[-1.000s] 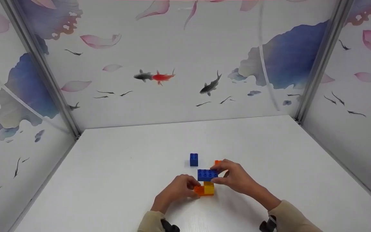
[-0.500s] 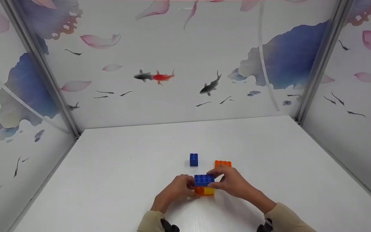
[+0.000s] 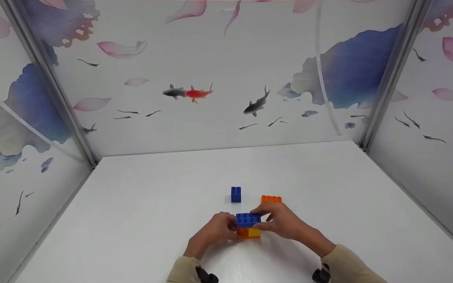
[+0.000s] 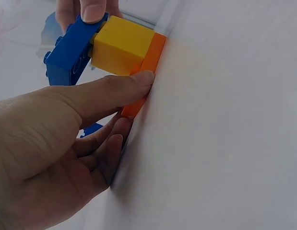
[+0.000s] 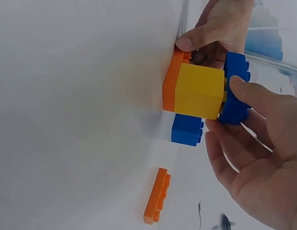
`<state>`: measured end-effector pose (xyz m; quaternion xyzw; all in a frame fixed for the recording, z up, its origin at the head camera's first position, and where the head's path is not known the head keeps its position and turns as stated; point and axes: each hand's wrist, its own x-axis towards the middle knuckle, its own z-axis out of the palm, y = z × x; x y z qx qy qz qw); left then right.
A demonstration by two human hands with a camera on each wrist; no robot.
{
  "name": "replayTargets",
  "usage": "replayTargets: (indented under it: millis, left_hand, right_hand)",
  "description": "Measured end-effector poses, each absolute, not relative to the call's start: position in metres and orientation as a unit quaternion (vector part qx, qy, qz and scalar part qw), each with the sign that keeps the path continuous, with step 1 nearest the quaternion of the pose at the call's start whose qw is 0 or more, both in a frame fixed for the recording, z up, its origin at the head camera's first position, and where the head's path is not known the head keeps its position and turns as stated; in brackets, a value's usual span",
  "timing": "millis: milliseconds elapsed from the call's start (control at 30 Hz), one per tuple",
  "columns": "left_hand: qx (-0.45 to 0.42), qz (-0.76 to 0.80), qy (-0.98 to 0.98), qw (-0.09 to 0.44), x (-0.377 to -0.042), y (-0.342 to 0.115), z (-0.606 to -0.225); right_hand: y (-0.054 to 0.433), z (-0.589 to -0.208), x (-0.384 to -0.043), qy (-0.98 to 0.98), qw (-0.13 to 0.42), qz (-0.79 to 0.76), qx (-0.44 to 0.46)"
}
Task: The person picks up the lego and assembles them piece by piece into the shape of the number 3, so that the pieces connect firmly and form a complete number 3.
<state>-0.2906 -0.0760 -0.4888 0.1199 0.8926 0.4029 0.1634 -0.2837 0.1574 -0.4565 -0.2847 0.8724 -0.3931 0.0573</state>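
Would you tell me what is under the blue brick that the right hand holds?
Under the blue brick is a yellow block, its studs partly showing, on an orange brick that the left hand pinches. The orange surface beneath the yellow is covered.

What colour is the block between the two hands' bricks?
Yellow block, clearest in the right wrist view.

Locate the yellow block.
Right wrist view, right of centre: the yellow block stands on the orange block the left hand pinches, under the blue block in the right hand.
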Motion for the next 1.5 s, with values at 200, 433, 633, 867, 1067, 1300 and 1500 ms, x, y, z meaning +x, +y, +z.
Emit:
replayTargets:
  millis: [200, 433, 633, 867, 1067, 1300, 1500]
  left_hand:
    - [0.12, 0.402, 0.893, 0.165, -0.29, -0.075, -0.488]
    - [0.118, 0.407, 0.891, 0.163, -0.289, -0.075, -0.487]
    - [0.111, 0.401, 0.895, 0.16, -0.291, -0.075, -0.486]
    - [0.118, 0.398, 0.895, 0.163, -0.292, -0.076, -0.487]
    - [0.14, 0.394, 0.892, 0.175, -0.292, -0.076, -0.485]
    - [0.164, 0.386, 0.891, 0.174, -0.295, -0.076, -0.483]
    - [0.176, 0.364, 0.895, 0.187, -0.298, -0.084, -0.475]
  right_hand:
    - [0.157, -0.457, -0.285, 0.871, 0.057, -0.385, -0.3]
    - [0.157, -0.461, -0.289, 0.865, 0.068, -0.404, -0.288]
    - [0.157, -0.463, -0.295, 0.856, 0.089, -0.43, -0.274]
    - [0.156, -0.468, -0.298, 0.844, 0.113, -0.464, -0.244]
    - [0.156, -0.473, -0.294, 0.831, 0.135, -0.493, -0.219]
    - [0.159, -0.481, -0.289, 0.826, 0.147, -0.511, -0.187]
    - [0.158, -0.483, -0.29, 0.828, 0.163, -0.506, -0.178]
